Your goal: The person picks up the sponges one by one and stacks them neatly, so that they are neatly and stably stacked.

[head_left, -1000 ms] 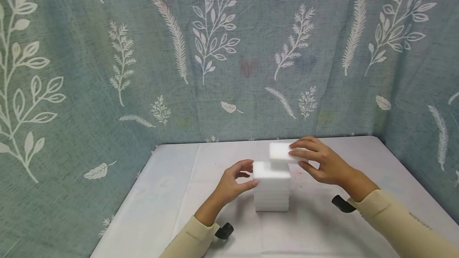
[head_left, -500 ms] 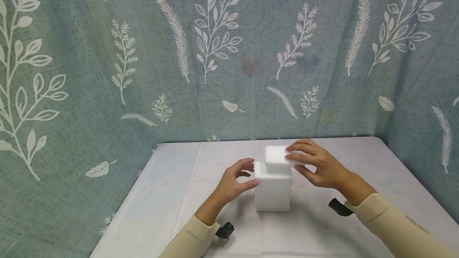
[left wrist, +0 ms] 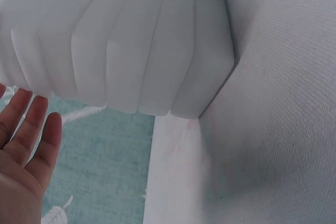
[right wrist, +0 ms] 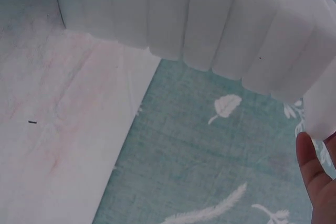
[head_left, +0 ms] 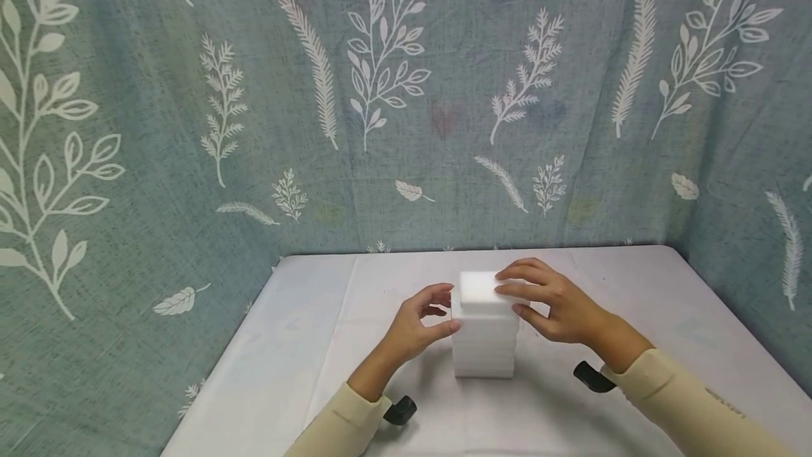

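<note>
A stack of several white sponges (head_left: pixel 484 355) stands upright near the middle of the table. My left hand (head_left: pixel 412 326) steadies its upper left side, thumb at the front and fingers toward the back. In the left wrist view, fingertips of that hand (left wrist: pixel 31 145) meet the upper layers of the stack (left wrist: pixel 126 51). With thumb and fingers, my right hand (head_left: pixel 558 305) holds one more white sponge (head_left: pixel 477 288) by its right end, over the stack top and a little off line with it. The right wrist view shows only an edge of this sponge (right wrist: pixel 321 100); whether it rests fully cannot be told.
A white cloth covers the table (head_left: pixel 304 344). Behind it and at both sides hangs a grey-green curtain (head_left: pixel 380 182) with white leaf prints. Dark wrist-worn devices (head_left: pixel 401 410) sit under both sleeves.
My right hand has brought its sponge leftward and down, from beyond the stack's right back corner to over most of its top. The left hand has stayed at the stack.
</note>
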